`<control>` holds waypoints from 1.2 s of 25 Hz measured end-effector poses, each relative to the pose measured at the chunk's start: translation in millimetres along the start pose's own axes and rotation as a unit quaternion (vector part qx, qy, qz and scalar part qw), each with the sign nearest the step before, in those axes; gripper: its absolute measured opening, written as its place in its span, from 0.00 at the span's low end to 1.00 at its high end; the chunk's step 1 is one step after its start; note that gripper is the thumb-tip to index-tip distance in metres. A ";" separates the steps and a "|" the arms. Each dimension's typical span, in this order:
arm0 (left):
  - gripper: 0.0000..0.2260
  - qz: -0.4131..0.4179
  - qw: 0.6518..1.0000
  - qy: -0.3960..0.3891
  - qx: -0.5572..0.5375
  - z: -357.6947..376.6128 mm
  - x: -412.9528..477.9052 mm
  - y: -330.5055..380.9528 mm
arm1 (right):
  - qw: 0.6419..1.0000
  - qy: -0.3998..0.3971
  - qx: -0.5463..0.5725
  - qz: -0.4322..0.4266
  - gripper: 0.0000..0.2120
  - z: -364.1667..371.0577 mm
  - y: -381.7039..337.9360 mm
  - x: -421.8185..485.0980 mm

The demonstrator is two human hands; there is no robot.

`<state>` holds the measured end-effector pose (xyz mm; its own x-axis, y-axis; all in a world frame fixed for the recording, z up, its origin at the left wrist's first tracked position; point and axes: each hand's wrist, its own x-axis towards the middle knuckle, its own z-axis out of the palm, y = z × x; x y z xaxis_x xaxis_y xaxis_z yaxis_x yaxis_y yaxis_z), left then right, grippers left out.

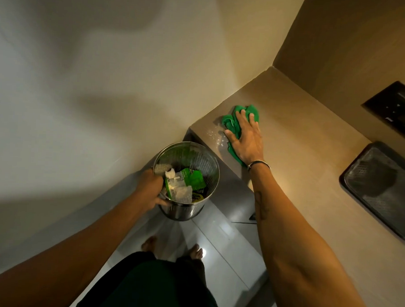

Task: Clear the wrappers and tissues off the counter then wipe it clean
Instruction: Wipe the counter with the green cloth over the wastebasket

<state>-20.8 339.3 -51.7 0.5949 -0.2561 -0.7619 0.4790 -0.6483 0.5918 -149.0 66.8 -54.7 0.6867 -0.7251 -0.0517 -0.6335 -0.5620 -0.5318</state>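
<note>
A round metal bin (203,162) hangs just below the counter's left end, and my left hand (150,188) grips its near rim. Green wrappers (194,178) and white tissues (171,174) lie inside it. My right hand (246,136) lies flat, fingers spread, on a crumpled green cloth (230,123) at the left end of the tan counter (312,158). White crumbs (215,136) are scattered on the counter beside the cloth, close to the edge above the bin.
A dark tray (381,191) lies on the counter at the right. A dark switch plate (396,108) sits on the wall behind it. A cream wall fills the left. My bare feet (169,247) stand on grey floor tiles below.
</note>
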 end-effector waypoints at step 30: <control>0.03 0.023 0.998 -0.037 -0.034 -8.1 -3.1 -3.1 | 0.993 -0.014 0.070 -0.097 0.17 56.5 -95.8 -42.0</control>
<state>-19.0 348.0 -49.0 0.5684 -0.3385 -0.7499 0.4972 -0.5849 0.6409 -97.0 173.6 -49.3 0.8015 -0.5965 0.0415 -0.4339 -0.6280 -0.6460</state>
